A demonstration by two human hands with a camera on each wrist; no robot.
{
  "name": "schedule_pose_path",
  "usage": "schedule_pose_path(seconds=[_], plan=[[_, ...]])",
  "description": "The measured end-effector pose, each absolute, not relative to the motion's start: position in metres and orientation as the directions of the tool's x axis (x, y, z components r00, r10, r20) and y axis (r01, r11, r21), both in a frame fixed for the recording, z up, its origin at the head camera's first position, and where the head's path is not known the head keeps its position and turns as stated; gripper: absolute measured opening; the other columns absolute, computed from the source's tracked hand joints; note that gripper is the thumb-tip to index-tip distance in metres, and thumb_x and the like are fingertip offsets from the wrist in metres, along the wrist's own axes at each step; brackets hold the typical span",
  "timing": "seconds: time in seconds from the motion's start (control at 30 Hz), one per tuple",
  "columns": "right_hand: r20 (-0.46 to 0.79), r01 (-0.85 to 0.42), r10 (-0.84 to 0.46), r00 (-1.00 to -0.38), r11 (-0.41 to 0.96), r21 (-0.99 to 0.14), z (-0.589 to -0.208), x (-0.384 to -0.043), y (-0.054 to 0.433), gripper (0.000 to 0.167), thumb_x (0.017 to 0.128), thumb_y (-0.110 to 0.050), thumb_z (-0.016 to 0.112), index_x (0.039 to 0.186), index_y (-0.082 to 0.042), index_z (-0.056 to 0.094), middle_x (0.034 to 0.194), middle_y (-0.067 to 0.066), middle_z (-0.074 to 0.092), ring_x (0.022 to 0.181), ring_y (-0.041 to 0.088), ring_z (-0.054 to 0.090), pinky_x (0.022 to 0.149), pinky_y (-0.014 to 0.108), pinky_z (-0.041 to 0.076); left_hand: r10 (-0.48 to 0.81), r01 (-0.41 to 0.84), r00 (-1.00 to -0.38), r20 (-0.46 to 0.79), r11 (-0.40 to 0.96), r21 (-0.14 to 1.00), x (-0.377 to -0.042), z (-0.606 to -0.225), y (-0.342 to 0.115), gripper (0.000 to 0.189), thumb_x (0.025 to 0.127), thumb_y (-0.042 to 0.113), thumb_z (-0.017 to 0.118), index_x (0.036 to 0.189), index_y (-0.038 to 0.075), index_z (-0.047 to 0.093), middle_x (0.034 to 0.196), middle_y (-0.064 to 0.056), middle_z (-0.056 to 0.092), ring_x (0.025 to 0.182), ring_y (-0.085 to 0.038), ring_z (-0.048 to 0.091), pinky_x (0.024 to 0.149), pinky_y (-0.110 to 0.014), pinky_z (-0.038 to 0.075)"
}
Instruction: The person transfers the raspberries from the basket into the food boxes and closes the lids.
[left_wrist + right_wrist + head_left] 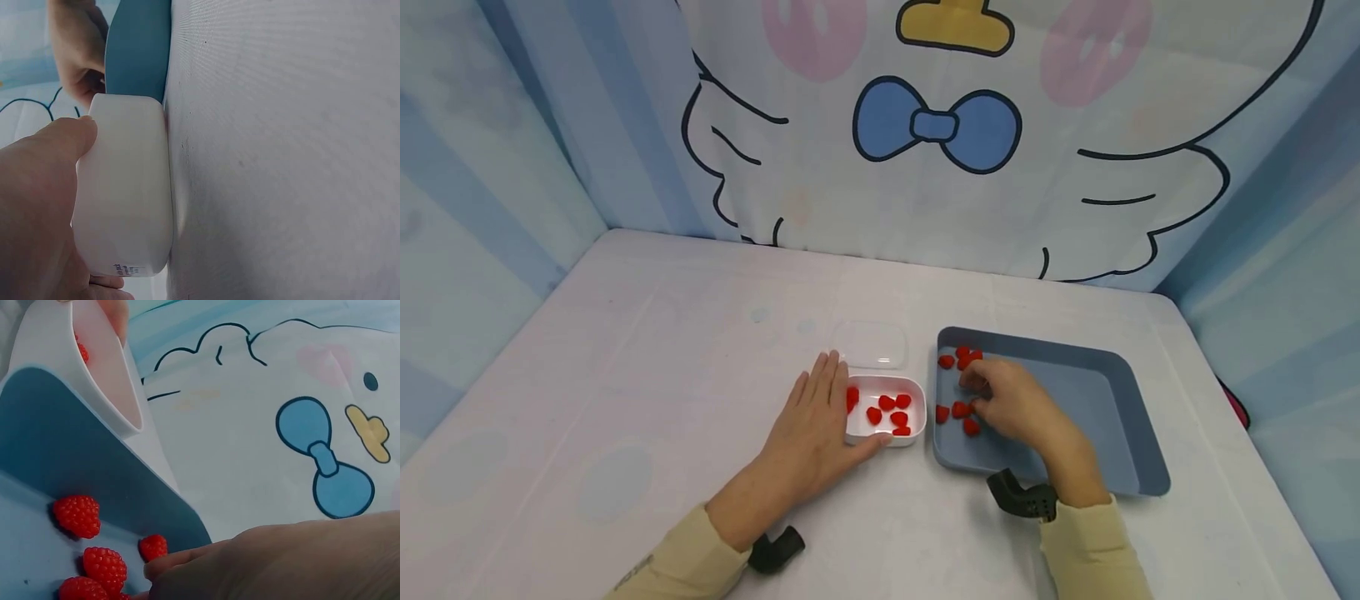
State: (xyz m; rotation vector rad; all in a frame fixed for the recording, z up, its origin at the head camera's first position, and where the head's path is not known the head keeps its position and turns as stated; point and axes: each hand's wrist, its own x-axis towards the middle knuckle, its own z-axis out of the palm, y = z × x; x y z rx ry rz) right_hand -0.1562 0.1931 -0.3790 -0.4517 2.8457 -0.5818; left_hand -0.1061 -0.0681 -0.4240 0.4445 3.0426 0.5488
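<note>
My left hand (811, 429) lies along the left side of a small white plastic box (921, 429), fingers straight and thumb at its near rim. Several red raspberries (898, 418) lie inside the box. To the right, my right hand (1018, 404) is over a blue-grey tray (1075, 425), its fingers bent and its thumb apart from the index finger. Loose raspberries (76, 515) lie on the tray floor around the fingertips. One raspberry (153, 547) shows just beyond a fingertip in the right wrist view. No raspberry is visible between the fingers, though the palm side is partly hidden.
A clear plastic lid (870, 345) lies flat on the white tabletop (647, 400) behind the box. The tray's raised left wall stands close beside the box. A curtain with a cartoon print (940, 208) hangs along the far table edge.
</note>
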Motion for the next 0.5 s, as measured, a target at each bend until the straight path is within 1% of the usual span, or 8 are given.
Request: schedule_pose_path(seconds=[0.23,0.37,0.5], plan=[[-0.169,-0.235,-0.325,-0.93,0.884,-0.405,-0.3761,-0.1558,0.1915,0.021,0.083,0.006,0.063,0.1,-0.004,0.069,0.087,0.007,0.063,0.079,0.02,0.055,0.07,0.034,0.05,0.278,0.271,-0.96,0.031,0.897,0.349,-0.1066,-0.4241,-0.0684,0.108,0.082,0.067,0.064,0.156,0.0,0.022,0.163,-0.018,0.023,0.153,-0.034,0.019,0.123,-0.052,0.023],[-0.178,-0.233,-0.328,-0.928,0.882,-0.41,-0.376,-0.1554,0.1907,0.021,0.081,0.007,0.062,0.099,-0.004,0.068,0.085,0.008,0.062,0.077,0.018,0.054,0.066,0.03,0.048,0.276,0.269,-0.961,0.031,0.898,0.349,-0.1065,-0.4244,-0.0687,0.108,0.081,0.066,0.065,0.156,0.0,0.022,0.163,-0.018,0.023,0.153,-0.034,0.019,0.123,-0.052,0.023],[-0.15,-0.243,-0.332,-0.931,0.873,-0.422,-0.3764,-0.1549,0.1911,0.019,0.082,0.006,0.063,0.098,-0.003,0.068,0.084,0.008,0.062,0.075,0.018,0.054,0.066,0.031,0.047,0.278,0.27,-0.96,0.03,0.897,0.35,-0.1068,-0.4236,-0.0687,0.108,0.082,0.066,0.064,0.156,0.0,0.022,0.163,-0.018,0.023,0.153,-0.034,0.019,0.123,-0.051,0.023]])
